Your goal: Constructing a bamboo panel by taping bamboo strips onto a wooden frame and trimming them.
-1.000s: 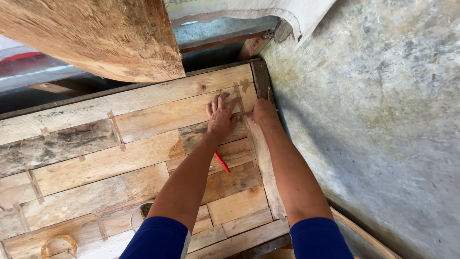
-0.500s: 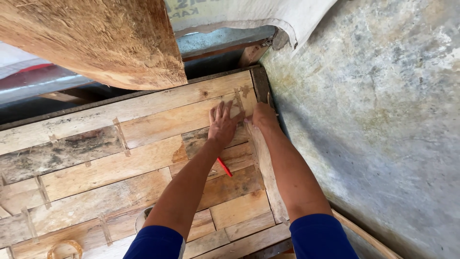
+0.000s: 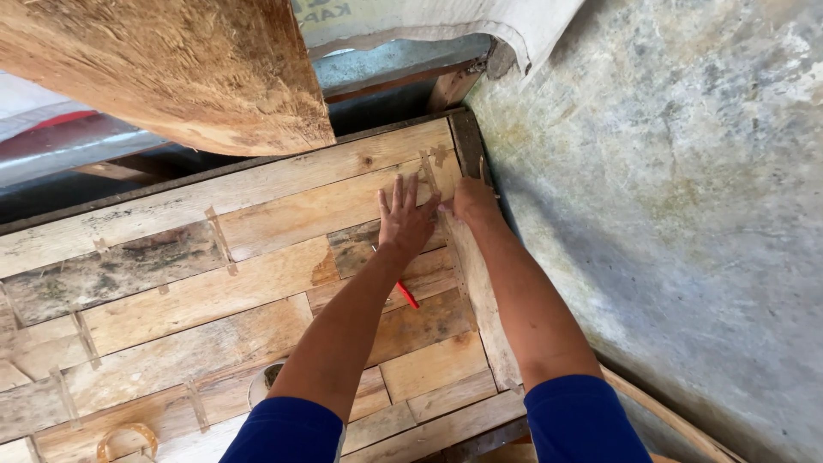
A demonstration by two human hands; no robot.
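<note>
Fingers [image 3: 403,190] of left hand [image 3: 405,225] spread flat on plank panel [image 3: 257,283].

Pale tan plank panel [image 3: 257,283] with one grey, mould-stained board [image 3: 111,274]. A red-handled tool [image 3: 406,294] lies on it, beside mottled grey-green concrete [image 3: 686,214]. Blue sleeves [image 3: 583,420]; brown rough slab [image 3: 171,69] above the panel.

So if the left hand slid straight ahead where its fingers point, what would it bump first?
Probably nothing on the plank panel itself: the left hand lies flat, fingers pointing at the panel's far edge, with a dark gap beyond.
</note>
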